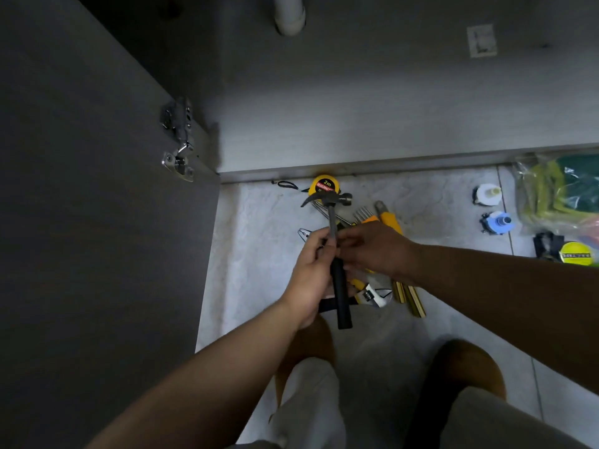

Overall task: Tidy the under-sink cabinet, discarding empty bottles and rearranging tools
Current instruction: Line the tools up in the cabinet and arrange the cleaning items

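Observation:
A claw hammer (337,254) with a black handle and dark steel head is held above the floor, head pointing toward the cabinet. My left hand (311,273) grips its shaft and upper handle. My right hand (372,246) reaches in from the right, fingers curled at the shaft just above the grip. Under the hands lies a heap of tools: a yellow tape measure (324,186), pliers (304,234), a yellow-handled tool (390,218), an adjustable wrench (371,294) and brass-coloured bars (411,298).
The open cabinet door (97,222) with its hinge (178,140) stands at left. The cabinet floor (356,134) lies beyond its front edge, a white drain pipe (290,14) above. Two plastic fittings (487,194) (497,222), a bagged bundle (560,192) and a yellow-capped item (575,253) lie at right.

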A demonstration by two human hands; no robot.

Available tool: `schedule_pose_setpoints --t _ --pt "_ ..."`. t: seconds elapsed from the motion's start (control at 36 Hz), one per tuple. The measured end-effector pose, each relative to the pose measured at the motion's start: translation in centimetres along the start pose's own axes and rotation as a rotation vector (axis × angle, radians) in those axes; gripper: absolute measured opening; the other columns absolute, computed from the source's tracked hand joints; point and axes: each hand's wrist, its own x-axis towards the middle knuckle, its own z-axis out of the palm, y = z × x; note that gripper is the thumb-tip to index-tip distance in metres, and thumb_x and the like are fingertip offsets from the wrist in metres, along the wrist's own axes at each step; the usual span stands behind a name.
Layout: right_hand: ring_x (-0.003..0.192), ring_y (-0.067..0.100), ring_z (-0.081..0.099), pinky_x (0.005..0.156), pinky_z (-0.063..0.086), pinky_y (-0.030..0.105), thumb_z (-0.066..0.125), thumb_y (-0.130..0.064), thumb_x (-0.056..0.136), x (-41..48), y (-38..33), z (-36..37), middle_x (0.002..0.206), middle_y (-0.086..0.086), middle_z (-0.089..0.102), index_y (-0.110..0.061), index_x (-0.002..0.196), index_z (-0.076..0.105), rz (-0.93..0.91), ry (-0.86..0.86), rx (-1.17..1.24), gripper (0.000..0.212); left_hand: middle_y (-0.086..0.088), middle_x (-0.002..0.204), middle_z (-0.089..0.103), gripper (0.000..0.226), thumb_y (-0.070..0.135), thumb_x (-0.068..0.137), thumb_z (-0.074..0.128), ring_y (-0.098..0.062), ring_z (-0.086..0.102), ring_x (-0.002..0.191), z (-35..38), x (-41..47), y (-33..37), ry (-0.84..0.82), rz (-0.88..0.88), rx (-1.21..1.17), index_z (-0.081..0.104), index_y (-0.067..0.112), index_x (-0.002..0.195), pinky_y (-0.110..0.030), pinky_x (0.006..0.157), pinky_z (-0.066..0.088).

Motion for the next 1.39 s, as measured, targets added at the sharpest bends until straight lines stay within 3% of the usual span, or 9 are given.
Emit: schedule_pose_setpoints --t 0.06,0.17,0.25,0.44,0.53,0.69,0.89,1.08,1.39 --pt "0.089 0.017 0.069 0.082 0.055 0.026 0.062 -0.001 0.091 0.4 -0.4 0.0 0.097 0.006 0.074 -0.016 0.118 0.072 -0.024 -0.001 -0.105 0.032 -0.013 0.088 0.060 0.024 0.025 0.110 0.040 -0.018 0.057 0.056 -0.8 0.7 0.3 0.101 0.012 -0.003 0.053 0.019 0.129 -0.027 0.045 0.049" --pt "0.079 0.003 0.054 0.063 0.039 0.006 0.055 -0.003 0.096 0.8 -0.2 -0.2 0.084 -0.012 0.058 -0.022 0.129 0.067 -0.084 -0.033 -0.263 0.040 -0.014 0.085 0.054 0.032 0.008 0.109 0.031 -0.014 0.047 0.049 -2.3 2.0 0.5 0.209 0.104 0.049 0.055 0.014 0.129 -0.022 0.037 0.034" --pt "0.079 0.016 0.061 0.069 0.048 0.021 0.051 -0.001 0.096 0.3 0.5 -0.3 0.084 -0.003 0.062 -0.015 0.124 0.069 -0.113 -0.065 -0.358 0.036 -0.007 0.074 0.054 0.025 0.013 0.109 0.037 -0.010 0.049 0.046 -3.6 2.4 0.5 0.277 0.197 0.142 0.052 0.022 0.127 -0.023 0.036 0.036" --pt "0.094 0.012 0.061 0.082 0.049 0.028 0.060 -0.011 0.090 -1.5 4.6 0.0 0.106 -0.004 0.065 -0.021 0.107 0.071 -0.264 -0.179 -0.761 0.023 0.001 0.078 0.060 0.024 0.039 0.098 0.060 -0.013 0.057 0.068 -9.6 3.8 -1.6 0.478 0.309 0.540 0.057 0.034 0.121 -0.039 0.065 0.053" --pt "0.099 0.015 0.061 0.078 0.047 0.027 0.061 -0.026 0.089 -2.3 6.3 0.2 0.120 -0.006 0.056 -0.029 0.119 0.062 -0.305 -0.243 -0.976 0.030 -0.005 0.082 0.065 0.022 0.041 0.097 0.060 -0.019 0.058 0.068 -10.6 3.9 -2.1 0.500 0.333 0.565 0.062 0.033 0.118 -0.040 0.066 0.054" --pt "0.113 0.026 0.062 0.082 0.057 0.041 0.056 -0.022 0.093 -3.4 8.9 0.8 0.144 0.002 0.044 -0.030 0.148 0.028 -0.310 -0.263 -1.335 0.063 0.022 0.083 0.064 0.022 0.027 0.102 0.054 0.015 0.059 0.080 -12.1 4.7 -2.0 0.561 0.335 0.613 0.068 0.029 0.119 0.001 0.068 0.040" --pt "0.120 0.032 0.058 0.085 0.057 0.045 0.051 -0.014 0.098 -3.3 10.1 0.9 0.150 0.012 0.038 -0.021 0.153 0.017 -0.334 -0.208 -1.467 0.064 -0.006 0.118 0.061 0.031 0.021 0.100 0.060 -0.016 0.063 0.103 -12.3 6.0 -1.4 0.597 0.240 0.630 0.064 0.019 0.130 -0.031 0.102 0.050" --pt "0.127 0.038 0.052 0.087 0.054 0.047 0.049 -0.010 0.098 -3.3 9.6 1.1 0.156 0.016 0.027 -0.023 0.155 0.014 -0.329 -0.202 -1.504 0.067 -0.008 0.121 0.054 0.035 0.012 0.096 0.061 -0.021 0.054 0.112 -11.7 5.3 -1.2 0.631 0.247 0.800 0.062 0.015 0.131 -0.036 0.106 0.046" --pt "0.114 0.034 0.060 0.083 0.054 0.044 0.053 -0.008 0.094 -3.2 8.9 0.7 0.137 0.017 0.050 -0.013 0.149 0.026 -0.350 -0.186 -1.572 0.061 -0.004 0.121 0.052 0.048 0.023 0.098 0.055 -0.026 0.047 0.111 -11.8 3.4 -2.3 0.688 0.196 1.205 0.047 0.029 0.145 -0.041 0.073 0.050"
